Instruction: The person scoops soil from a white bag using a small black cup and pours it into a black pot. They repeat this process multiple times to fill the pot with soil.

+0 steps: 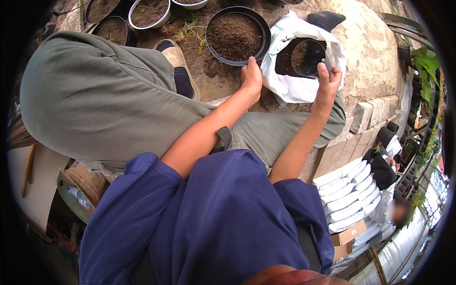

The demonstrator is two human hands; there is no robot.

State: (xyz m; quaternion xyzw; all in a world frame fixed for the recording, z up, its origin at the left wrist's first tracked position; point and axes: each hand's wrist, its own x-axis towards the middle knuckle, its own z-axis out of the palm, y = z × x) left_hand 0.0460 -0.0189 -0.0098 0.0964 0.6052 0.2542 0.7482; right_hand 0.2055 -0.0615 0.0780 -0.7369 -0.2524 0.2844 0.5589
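Observation:
My left hand [251, 76] grips the near rim of a wide black plastic pot [235, 35] filled with brown soil, its thumb over the edge. To its right, my right hand [328, 76] holds a smaller black plastic pot [312, 58] by its side, tilted inside the mouth of a white plastic sack [285, 87]. Round holes show in the small pot, and some soil lies in it. More dark soil is visible inside the sack. The fingers behind each pot are partly hidden.
White pots [162, 21] and black pots [124, 26] with soil and sprigs stand at the upper left, beside loose grassy plants [188, 30]. Concrete blocks [363, 115] line the right. Stacked white bags [342, 199] and a seated person [386, 174] are farther off.

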